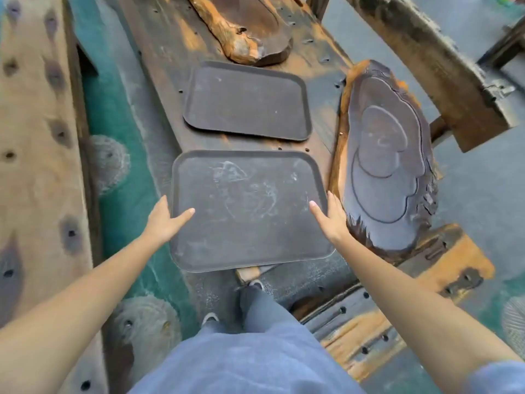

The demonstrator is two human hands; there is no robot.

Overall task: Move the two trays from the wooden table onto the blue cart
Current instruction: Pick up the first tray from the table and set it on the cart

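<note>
Near tray (250,211) matt dark, probably plastic, scuffed with chalky marks, far tray (247,100) likewise matt, tabletop (170,52) rough weathered wood, carved wooden slab (389,166) at three o'clock smooth, dull.

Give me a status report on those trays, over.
Left hand and right hand at side rims of near tray, thumbs on top, grip unclear. Far tray untouched on wooden table. Carved slab close beside right hand.

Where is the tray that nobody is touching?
In the head view it is the far tray, flat on the wooden table near the middle, just beyond the near tray, with a carved wood slab to its right.
</note>
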